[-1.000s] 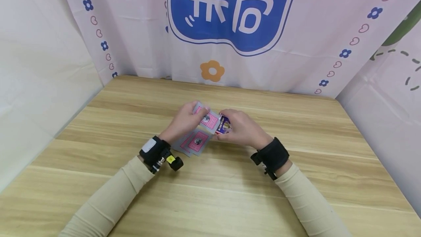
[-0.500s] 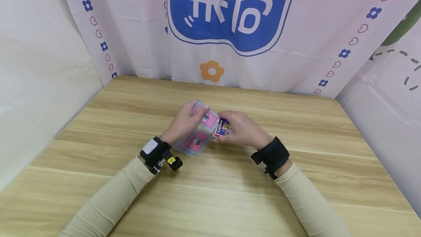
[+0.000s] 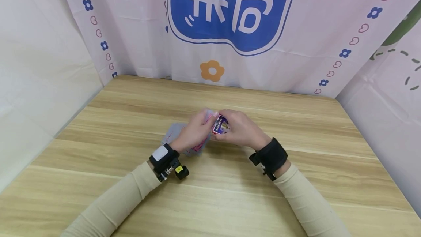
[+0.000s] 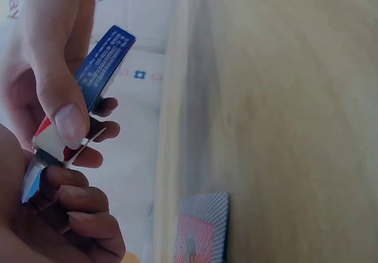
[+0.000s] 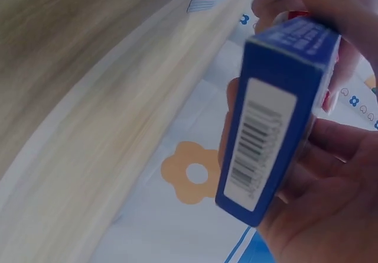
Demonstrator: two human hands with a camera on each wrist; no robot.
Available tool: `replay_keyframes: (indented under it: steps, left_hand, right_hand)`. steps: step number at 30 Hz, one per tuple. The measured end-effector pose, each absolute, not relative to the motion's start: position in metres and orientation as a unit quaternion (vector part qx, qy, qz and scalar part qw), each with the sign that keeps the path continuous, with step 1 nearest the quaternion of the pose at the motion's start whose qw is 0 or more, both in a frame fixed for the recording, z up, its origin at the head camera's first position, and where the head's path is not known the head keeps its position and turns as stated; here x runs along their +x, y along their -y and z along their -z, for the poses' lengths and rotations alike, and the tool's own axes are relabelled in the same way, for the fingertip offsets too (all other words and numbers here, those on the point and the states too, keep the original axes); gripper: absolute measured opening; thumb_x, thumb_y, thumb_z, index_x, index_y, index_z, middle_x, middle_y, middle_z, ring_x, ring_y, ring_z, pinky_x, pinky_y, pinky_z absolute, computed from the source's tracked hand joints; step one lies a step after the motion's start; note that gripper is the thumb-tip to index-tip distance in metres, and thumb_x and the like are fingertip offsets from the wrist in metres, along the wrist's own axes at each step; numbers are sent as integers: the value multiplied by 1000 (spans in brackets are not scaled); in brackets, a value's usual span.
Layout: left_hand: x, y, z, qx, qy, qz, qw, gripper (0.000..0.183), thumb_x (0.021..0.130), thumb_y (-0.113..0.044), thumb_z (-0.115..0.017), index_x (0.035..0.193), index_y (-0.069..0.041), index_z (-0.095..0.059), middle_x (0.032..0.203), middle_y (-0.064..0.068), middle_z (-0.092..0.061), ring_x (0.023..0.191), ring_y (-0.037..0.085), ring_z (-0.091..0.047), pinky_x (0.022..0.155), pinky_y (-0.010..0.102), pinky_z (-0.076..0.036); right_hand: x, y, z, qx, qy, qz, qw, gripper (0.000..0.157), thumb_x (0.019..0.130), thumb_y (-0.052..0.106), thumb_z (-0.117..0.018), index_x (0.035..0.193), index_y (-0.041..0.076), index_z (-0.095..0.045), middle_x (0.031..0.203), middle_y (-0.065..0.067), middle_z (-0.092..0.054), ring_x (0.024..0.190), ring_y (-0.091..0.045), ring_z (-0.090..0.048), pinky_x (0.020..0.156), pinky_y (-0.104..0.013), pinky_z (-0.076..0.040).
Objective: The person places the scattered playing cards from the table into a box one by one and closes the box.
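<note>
My right hand [image 3: 241, 129] grips a small blue-and-red playing card box [image 3: 221, 124], tilted above the table. At the box's left end, my left hand [image 3: 194, 131] pinches some playing cards [image 3: 208, 114] with pink-patterned backs. The card edges meet the box's end; whether any are inside, I cannot tell. Beneath the left hand, more loose cards [image 3: 172, 133] lie spread on the table, partly covered by it. In the left wrist view, the right thumb presses the box [image 4: 103, 65] near its end. The right wrist view has the barcode end of the box [image 5: 260, 139] in front.
The wooden table [image 3: 230, 193] reaches around both arms. A printed curtain [image 3: 263, 68] hangs along its back edge, and white cloth walls stand at the left and right. A camera strap [image 3: 271, 156] sits on each wrist.
My left hand has moved right and slightly nearer, bringing its cards closer against the box and turning them steeper. Loose cards on the table now show left of the hand. The right hand stays about still.
</note>
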State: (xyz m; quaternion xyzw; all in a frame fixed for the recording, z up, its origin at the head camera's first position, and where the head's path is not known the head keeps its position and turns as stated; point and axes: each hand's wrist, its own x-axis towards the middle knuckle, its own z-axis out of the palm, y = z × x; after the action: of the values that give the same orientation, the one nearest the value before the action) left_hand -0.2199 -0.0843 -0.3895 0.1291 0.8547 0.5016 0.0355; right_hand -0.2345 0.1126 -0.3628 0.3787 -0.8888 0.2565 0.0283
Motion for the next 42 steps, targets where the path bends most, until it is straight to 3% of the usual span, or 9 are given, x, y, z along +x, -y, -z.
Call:
replay_keyframes:
  steps: [6, 19, 22, 24, 26, 29, 33, 37, 42]
  left_hand:
    - [-220, 89, 388, 104, -837, -536, 43, 40, 116, -41, -29, 113, -11, -56, 95, 5, -50, 84, 22, -50, 70, 30, -42]
    - [-224, 91, 388, 163, -872, -457, 64, 34, 114, -33, -42, 107, -9, -64, 89, 4, -56, 70, 18, -49, 60, 30, -40]
    - [-230, 104, 388, 198, -917, -341, 64, 31, 111, -34, -51, 121, -9, -67, 102, 8, -65, 84, 23, -60, 74, 37, -51]
    - [-232, 113, 388, 213, -940, -255, 74, 36, 106, -38, -62, 131, -13, -66, 120, 14, -66, 109, 30, -61, 93, 47, -53]
    - [-234, 121, 388, 219, -950, -199, 96, 45, 98, -43, -73, 134, -17, -65, 140, 17, -58, 131, 36, -49, 107, 56, -47]
    - [-235, 127, 388, 200, -949, -201, 135, 49, 91, -48, -81, 128, -21, -64, 152, 21, -46, 140, 43, -34, 108, 64, -44]
    - [-236, 126, 388, 182, -951, -209, 136, 44, 87, -46, -85, 112, -18, -62, 149, 22, -46, 139, 44, -30, 106, 63, -43]
    - [-238, 122, 388, 187, -952, -214, 112, 46, 88, -45, -84, 115, -12, -66, 141, 19, -52, 134, 40, -39, 102, 57, -48]
    - [-242, 123, 386, 185, -917, -331, 122, 30, 103, -38, -67, 112, -9, -70, 100, 9, -67, 86, 24, -65, 71, 36, -56]
  right_hand:
    - [-237, -116, 362, 349, 903, -245, 53, 49, 80, 29, -91, 115, 4, -68, 95, -4, -71, 79, -15, -63, 68, -28, -53]
    - [-238, -118, 360, 340, 906, -246, 57, 52, 79, 29, -91, 118, 3, -66, 95, -5, -70, 79, -16, -64, 68, -29, -54]
    - [-238, -118, 359, 334, 909, -245, 47, 58, 81, 33, -90, 123, 2, -65, 97, -5, -71, 80, -16, -64, 69, -29, -54]
    - [-238, -117, 358, 336, 909, -242, 39, 60, 82, 36, -90, 125, 2, -65, 97, -5, -71, 80, -16, -64, 69, -29, -54]
    - [-238, -117, 359, 342, 908, -240, 31, 60, 83, 37, -89, 125, 2, -64, 97, -5, -71, 81, -15, -64, 70, -28, -54]
    - [-238, -116, 360, 349, 906, -241, 21, 57, 83, 37, -89, 123, 3, -65, 97, -3, -70, 81, -14, -63, 71, -28, -55]
    - [-238, -116, 362, 350, 903, -247, 17, 55, 83, 37, -90, 120, 5, -65, 96, -2, -70, 81, -14, -64, 69, -28, -55]
    - [-237, -117, 362, 349, 904, -247, 14, 57, 83, 37, -90, 123, 4, -65, 97, -3, -70, 81, -14, -63, 69, -27, -55]
    - [-238, -117, 362, 349, 906, -240, 7, 63, 82, 38, -89, 128, 3, -64, 100, -4, -70, 82, -14, -63, 69, -26, -55]
